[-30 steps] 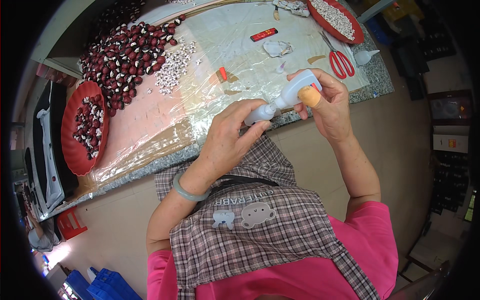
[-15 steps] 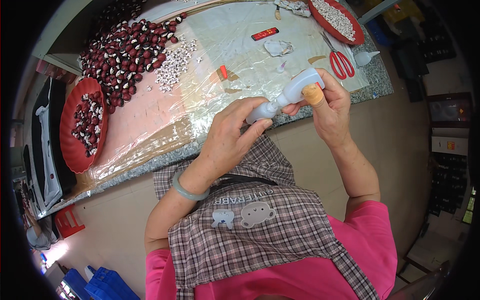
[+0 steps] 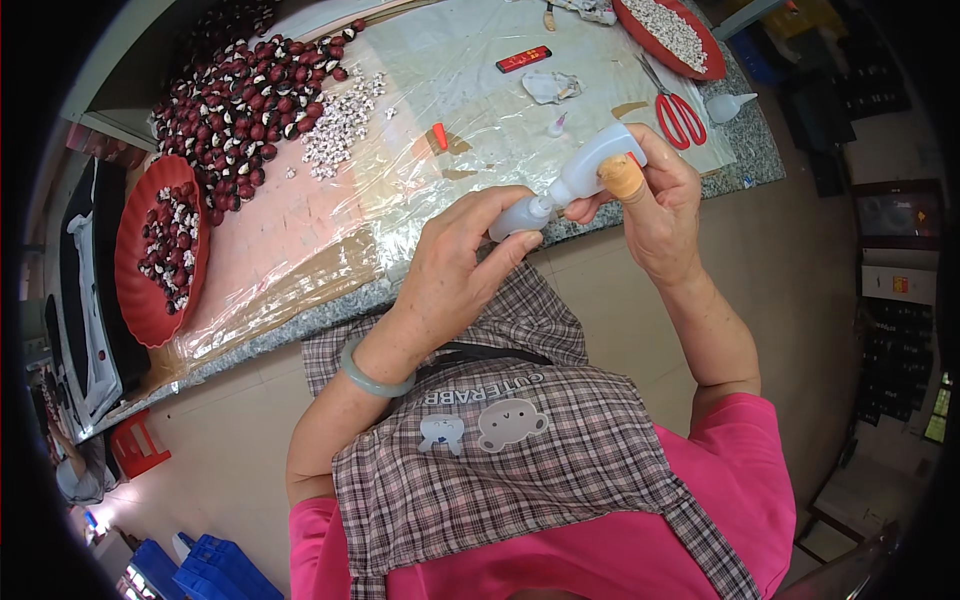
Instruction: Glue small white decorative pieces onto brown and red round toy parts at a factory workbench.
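My left hand (image 3: 455, 245) is closed round a small translucent squeeze bottle (image 3: 517, 220), its open neck tilted up to the right. In my right hand (image 3: 660, 205) is a larger pale plastic bottle (image 3: 592, 160), tipped so that its narrow end meets the mouth of the small one. A tan cover wraps my right thumb. Whether liquid passes between the bottles I cannot make out. Just beyond them on the table lies a small nozzle cap (image 3: 556, 126). A red cap (image 3: 440, 136) lies further left.
Red-handled scissors (image 3: 681, 120), another squeeze bottle (image 3: 729, 107) and a red tray of white pieces (image 3: 665, 35) sit at the right. Dark-red and white beads (image 3: 250, 110) are heaped at the left, near a red scalloped tray (image 3: 130, 270). A red box (image 3: 524, 59) and crumpled wrapping (image 3: 551, 88) lie further back.
Both bottles stay mouth to mouth in my hands, with almost no movement. The whole view has shifted very slightly, the table things appearing a little further left.
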{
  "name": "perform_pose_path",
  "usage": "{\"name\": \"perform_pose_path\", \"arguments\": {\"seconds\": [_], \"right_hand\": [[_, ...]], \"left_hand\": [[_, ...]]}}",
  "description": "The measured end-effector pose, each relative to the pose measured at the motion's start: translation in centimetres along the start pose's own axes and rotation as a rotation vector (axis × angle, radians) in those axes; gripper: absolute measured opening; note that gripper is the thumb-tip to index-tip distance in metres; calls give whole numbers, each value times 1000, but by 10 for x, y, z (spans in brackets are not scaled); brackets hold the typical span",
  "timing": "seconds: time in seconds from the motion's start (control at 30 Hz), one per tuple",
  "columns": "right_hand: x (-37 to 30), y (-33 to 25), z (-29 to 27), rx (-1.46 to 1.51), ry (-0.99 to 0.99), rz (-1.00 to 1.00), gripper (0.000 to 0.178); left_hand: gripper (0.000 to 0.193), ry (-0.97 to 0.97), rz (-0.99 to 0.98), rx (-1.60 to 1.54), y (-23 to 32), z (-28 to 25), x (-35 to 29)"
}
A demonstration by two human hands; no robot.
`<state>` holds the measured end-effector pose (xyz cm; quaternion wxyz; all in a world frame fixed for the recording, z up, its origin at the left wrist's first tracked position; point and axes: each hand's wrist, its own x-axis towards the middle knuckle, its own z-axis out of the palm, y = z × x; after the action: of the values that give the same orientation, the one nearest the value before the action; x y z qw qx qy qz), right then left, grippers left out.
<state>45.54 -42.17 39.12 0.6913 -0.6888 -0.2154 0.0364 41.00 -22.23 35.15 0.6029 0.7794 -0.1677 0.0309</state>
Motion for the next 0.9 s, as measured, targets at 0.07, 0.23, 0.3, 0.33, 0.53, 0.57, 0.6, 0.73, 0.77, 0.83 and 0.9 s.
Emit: {"name": "perform_pose_path", "arguments": {"seconds": [0.07, 0.23, 0.3, 0.33, 0.53, 0.57, 0.6, 0.73, 0.77, 0.83, 0.9], "right_hand": [[0, 0, 0, 16, -1, -8, 21], [0, -3, 2, 43, 17, -36, 23], [0, -3, 2, 53, 14, -46, 25], [0, -3, 2, 38, 6, -63, 25], [1, -4, 0, 9, -11, -66, 27], [1, -4, 1, 8, -12, -68, 27], [2, -4, 0, 8, -12, -69, 27], [2, -5, 0, -26, -15, -83, 26], [2, -6, 0, -59, -16, -97, 25], [2, -7, 0, -74, -11, -104, 25], [2, -7, 0, -88, -5, -110, 25]], "left_hand": [[27, -4, -1, 2, 1, 0, 0], [28, 4, -7, -11, 1, 0, 0], [28, 6, 7, -5, 0, 0, 0], [28, 8, 19, 0, 0, 0, 0], [29, 3, 2, -6, 1, -2, 1], [29, 3, 3, -6, 1, -2, 1], [30, 9, 29, 4, -1, -1, 1], [30, 12, 52, 7, -2, -1, 2], [30, 12, 52, 8, -2, -1, 2], [30, 6, 45, 16, -1, -1, 2], [30, 5, 36, 7, -2, -1, 2]]}}
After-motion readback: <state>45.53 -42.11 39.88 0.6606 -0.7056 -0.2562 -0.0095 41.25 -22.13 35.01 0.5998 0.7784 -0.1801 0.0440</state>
